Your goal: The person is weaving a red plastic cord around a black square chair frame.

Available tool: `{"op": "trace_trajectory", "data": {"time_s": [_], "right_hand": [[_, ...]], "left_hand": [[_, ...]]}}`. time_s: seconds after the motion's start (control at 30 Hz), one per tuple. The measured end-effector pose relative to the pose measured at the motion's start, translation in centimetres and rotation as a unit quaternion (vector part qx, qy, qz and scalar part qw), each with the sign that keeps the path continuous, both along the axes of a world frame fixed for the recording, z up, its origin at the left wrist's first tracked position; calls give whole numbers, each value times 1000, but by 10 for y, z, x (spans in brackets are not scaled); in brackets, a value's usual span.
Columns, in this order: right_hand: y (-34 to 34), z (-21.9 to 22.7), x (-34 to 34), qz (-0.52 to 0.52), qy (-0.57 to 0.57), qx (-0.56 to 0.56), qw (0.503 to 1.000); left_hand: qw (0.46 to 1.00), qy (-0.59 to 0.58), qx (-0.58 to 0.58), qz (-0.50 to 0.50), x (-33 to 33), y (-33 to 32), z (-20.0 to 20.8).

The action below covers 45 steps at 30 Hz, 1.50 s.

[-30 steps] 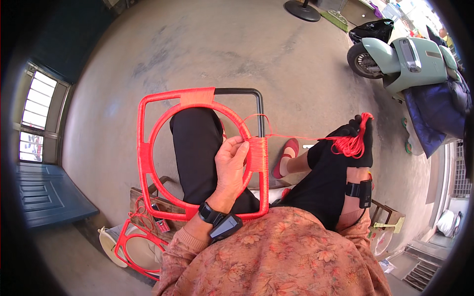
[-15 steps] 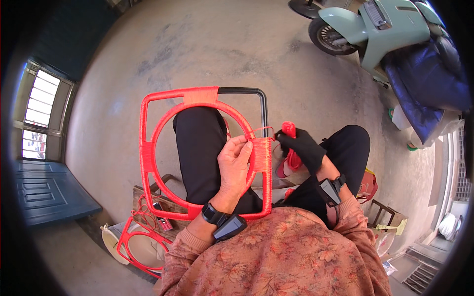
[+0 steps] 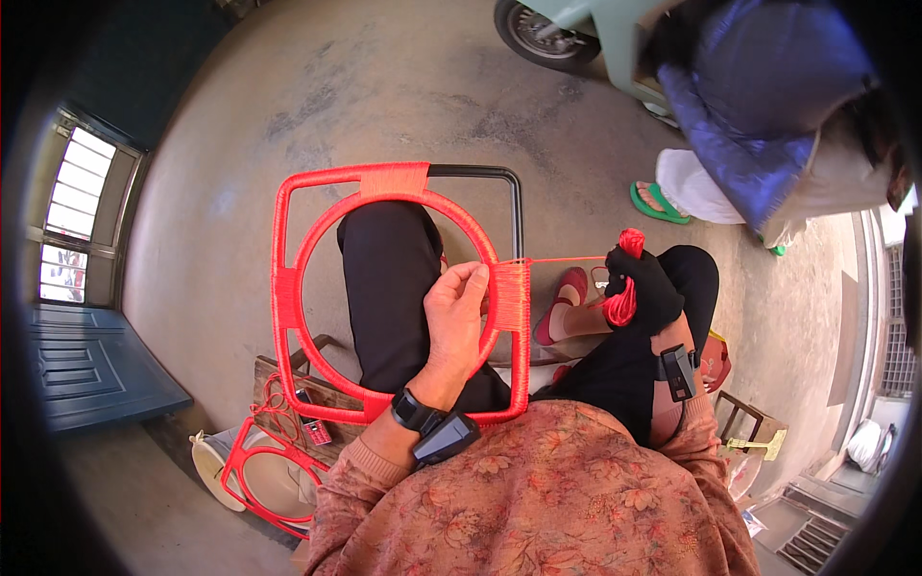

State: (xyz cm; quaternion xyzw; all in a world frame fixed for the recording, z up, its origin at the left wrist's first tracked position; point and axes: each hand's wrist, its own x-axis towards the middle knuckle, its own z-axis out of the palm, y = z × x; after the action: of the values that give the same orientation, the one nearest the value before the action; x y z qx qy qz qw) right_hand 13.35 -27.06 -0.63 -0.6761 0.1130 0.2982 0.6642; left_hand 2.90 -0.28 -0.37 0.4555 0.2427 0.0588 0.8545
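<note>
A square metal frame with a round inner ring (image 3: 303,252) lies across my thighs, mostly wrapped in red cord. Its upper right corner (image 3: 518,206) shows bare black metal. My left hand (image 3: 454,317) pinches the wrapped band (image 3: 509,288) joining ring and frame on the right side, thumb on top. In a black glove, my right hand (image 3: 657,296) is closed around a bundle of red cord (image 3: 620,303) above my right knee. From that hand a strand (image 3: 569,258) runs taut to the top of the band.
At lower left, a second red-wrapped frame (image 3: 245,492) leans over a pale bucket (image 3: 213,470), beside a wooden bench (image 3: 331,444). A person in a blue jacket (image 3: 759,106) and green slippers (image 3: 663,204) stands at upper right by a pale green scooter (image 3: 615,38). A blue panelled door (image 3: 101,370) is at left.
My right hand has moved right, away from the frame, and the slack strand is now straight. My left hand stays on the band. The scooter and the person have shifted up and left.
</note>
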Motion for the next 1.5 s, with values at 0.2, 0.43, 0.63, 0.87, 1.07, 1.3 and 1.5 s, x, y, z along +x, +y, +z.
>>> {"op": "trace_trajectory", "data": {"time_s": [0.2, 0.43, 0.63, 0.87, 1.07, 1.3, 1.5], "right_hand": [[9, 7, -17, -181, 26, 251, 951], [43, 42, -20, -58, -13, 444, 894], [63, 72, -23, -13, -92, 410, 907], [80, 102, -40, 5, -138, 243, 960], [87, 109, -37, 11, -136, 238, 962], [113, 119, -63, 73, -120, 126, 982], [32, 94, -27, -117, -166, 207, 957]], "left_hand": [[1000, 8, -6, 3, 1, 0, -1], [1000, -9, 10, 0, 0, -2, -2], [1000, 2, 9, -9, 1, -1, -6], [1000, -9, 19, -21, 1, -4, -2], [994, 13, 45, -100, 4, -6, 2], [990, -4, 20, -143, 5, -4, -1], [988, -46, -81, -121, 4, 1, 17]]}}
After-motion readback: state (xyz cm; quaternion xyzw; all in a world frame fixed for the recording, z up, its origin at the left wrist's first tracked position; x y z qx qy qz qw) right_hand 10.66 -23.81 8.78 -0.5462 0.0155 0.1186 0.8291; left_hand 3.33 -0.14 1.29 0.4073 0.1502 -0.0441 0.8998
